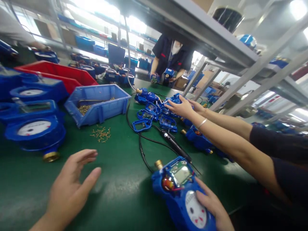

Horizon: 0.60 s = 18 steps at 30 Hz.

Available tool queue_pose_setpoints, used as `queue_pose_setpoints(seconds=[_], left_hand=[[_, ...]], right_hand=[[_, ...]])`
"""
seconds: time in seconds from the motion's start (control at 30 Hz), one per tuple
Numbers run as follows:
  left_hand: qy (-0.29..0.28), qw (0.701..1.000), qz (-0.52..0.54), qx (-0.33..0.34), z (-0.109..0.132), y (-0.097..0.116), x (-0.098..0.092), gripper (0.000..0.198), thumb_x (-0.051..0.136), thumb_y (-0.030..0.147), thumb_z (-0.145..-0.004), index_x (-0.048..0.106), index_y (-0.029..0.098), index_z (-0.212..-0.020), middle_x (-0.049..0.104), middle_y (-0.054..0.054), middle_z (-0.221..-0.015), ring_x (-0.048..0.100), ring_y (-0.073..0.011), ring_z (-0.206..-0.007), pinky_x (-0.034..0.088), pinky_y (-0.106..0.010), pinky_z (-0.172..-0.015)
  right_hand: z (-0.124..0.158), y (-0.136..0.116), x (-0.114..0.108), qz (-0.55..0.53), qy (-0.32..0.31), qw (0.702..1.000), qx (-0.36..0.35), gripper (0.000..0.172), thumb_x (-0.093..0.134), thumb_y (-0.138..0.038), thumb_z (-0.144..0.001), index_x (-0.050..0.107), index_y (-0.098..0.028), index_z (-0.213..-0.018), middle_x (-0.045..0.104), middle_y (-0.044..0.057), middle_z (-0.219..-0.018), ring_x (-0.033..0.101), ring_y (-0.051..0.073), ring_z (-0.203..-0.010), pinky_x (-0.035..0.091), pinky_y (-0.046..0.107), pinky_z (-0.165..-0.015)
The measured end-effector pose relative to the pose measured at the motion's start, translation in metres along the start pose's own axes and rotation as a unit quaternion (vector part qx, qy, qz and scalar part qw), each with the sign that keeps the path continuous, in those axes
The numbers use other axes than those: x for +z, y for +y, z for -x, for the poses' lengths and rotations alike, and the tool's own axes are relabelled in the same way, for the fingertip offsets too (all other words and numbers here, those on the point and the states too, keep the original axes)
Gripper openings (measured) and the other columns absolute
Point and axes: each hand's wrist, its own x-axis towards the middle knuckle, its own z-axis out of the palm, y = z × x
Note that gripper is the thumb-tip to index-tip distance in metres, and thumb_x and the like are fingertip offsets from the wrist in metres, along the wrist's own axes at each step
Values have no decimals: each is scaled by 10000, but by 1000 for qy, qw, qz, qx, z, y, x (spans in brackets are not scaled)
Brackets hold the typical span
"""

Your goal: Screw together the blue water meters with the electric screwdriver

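Observation:
My right hand [213,203] grips a blue water meter [176,205] at its lower right side. The meter's upper housing is uncovered, showing a circuit board with a small display [181,175] and red parts; a round white dial lies below. Over the green table [115,195] my left hand [72,186] is held with thumb and fingers apart, nothing between them. Just beyond it lies a loose pile of small brass-coloured screws [102,134]. A black electric screwdriver [175,144] rests on the table past the meter, its cord running behind.
A blue bin [103,106] with screws stands behind the pile, a red bin [57,75] farther back. Finished-looking meters [36,128] stand at left. A co-worker's hands [184,107] reach over blue cover frames [144,123] from the right. Another person [172,57] stands at the back.

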Motion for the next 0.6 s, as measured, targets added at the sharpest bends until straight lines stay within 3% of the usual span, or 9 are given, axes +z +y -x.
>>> queue_pose_setpoints(seconds=[0.1,0.17,0.23,0.33,0.47,0.53,0.6], left_hand=[[-130,984,120,-37,7,6,7,605,515,609,-748,439,225,-1209,548,-131,-1234,544,-304,-1102,433,-487,-948],[-174,968,176,-33,9,6,10,723,483,676,-728,389,218,-1279,487,-143,-1330,464,-317,-1210,388,-475,-1005],[-193,959,203,-43,9,4,10,850,474,739,-678,340,211,-1329,441,-143,-1381,402,-329,-1268,335,-477,-1050],[-186,961,191,-73,6,1,8,977,558,746,-600,289,197,-1362,459,-153,-1365,439,-350,-1238,338,-495,-1046],[-157,972,142,-107,0,1,6,926,682,583,-607,292,184,-1347,528,-153,-1295,524,-340,-1157,405,-482,-994],[-161,971,131,-119,-2,3,6,882,679,523,-637,282,181,-1347,526,-156,-1297,526,-333,-1157,411,-478,-989],[-169,969,132,-125,-2,6,6,862,671,498,-648,278,179,-1347,526,-155,-1297,523,-331,-1160,414,-472,-988]], right_hand=[[27,71,11,-128,-41,988,76,772,747,-330,-566,459,-132,-1254,691,136,-948,677,310,-768,506,470,-774],[25,91,35,-155,-90,982,62,753,757,-317,-565,455,-144,-1233,664,129,-1042,667,291,-822,500,438,-814],[18,94,65,-163,-128,977,40,726,748,-301,-580,436,-165,-1220,639,114,-1096,652,275,-882,494,412,-839],[12,92,96,-157,-166,973,33,706,732,-306,-610,388,-197,-1218,624,95,-1084,632,265,-931,494,396,-840],[2,89,101,-80,-214,973,26,589,689,-406,-670,434,-186,-1153,633,84,-980,630,246,-901,499,374,-810],[-17,81,97,16,-188,982,-9,461,586,-476,-748,493,-164,-1074,636,88,-949,629,226,-875,507,355,-783],[-47,67,95,102,-116,986,-70,425,528,-482,-780,514,-153,-1048,620,91,-972,612,214,-903,511,330,-766]])
